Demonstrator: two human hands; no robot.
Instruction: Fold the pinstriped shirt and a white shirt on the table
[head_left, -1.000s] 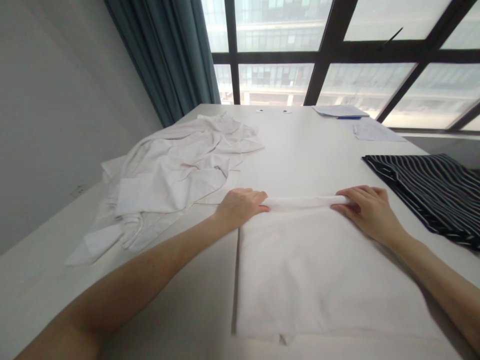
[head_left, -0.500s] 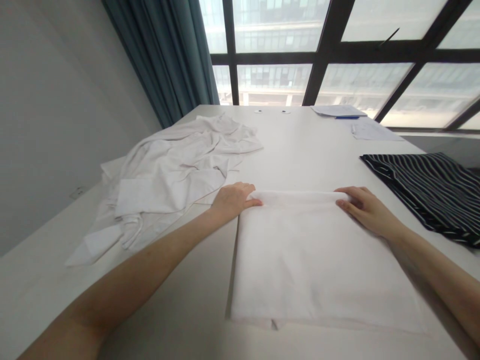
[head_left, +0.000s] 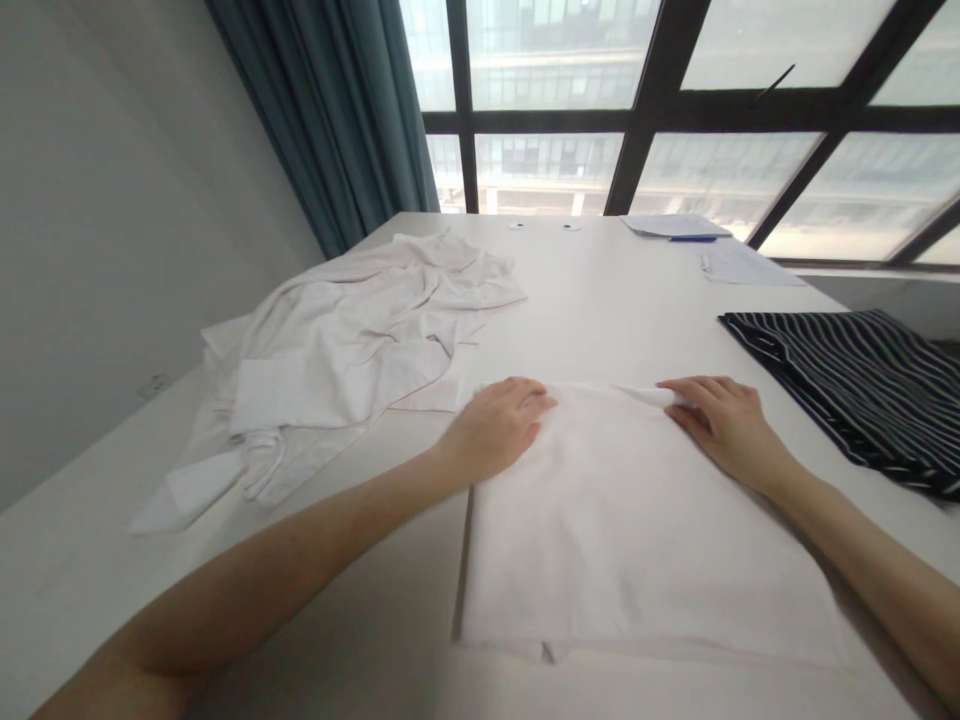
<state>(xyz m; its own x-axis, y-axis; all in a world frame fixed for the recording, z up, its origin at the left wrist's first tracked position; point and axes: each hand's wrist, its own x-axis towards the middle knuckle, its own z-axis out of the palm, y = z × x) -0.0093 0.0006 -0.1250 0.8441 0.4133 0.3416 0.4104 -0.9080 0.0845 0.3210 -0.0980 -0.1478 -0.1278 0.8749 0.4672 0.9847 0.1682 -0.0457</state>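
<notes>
A folded white cloth [head_left: 637, 540] lies flat on the table in front of me, its surface lightly creased. At its far left corner is my left hand [head_left: 504, 425], fingers together and closed on the far edge. My right hand [head_left: 724, 425] pinches that same edge near the far right corner, thumb below and fingers over the top. Between the two hands the edge is slightly raised and puckered toward the right. A small dark gap shows at the near edge of the cloth. What garment it is, I cannot tell.
A loose heap of white clothes [head_left: 360, 340] spreads over the left of the white table [head_left: 592, 300]. Black-and-white striped fabric [head_left: 862, 385] lies at the right. Papers [head_left: 675, 225] and a blue pen [head_left: 693, 239] are at the far right, before the window.
My left hand has slid to the right along the far edge, and its fingers now reach farther over the cloth. My right hand has shifted slightly, and the edge has become puckered.
</notes>
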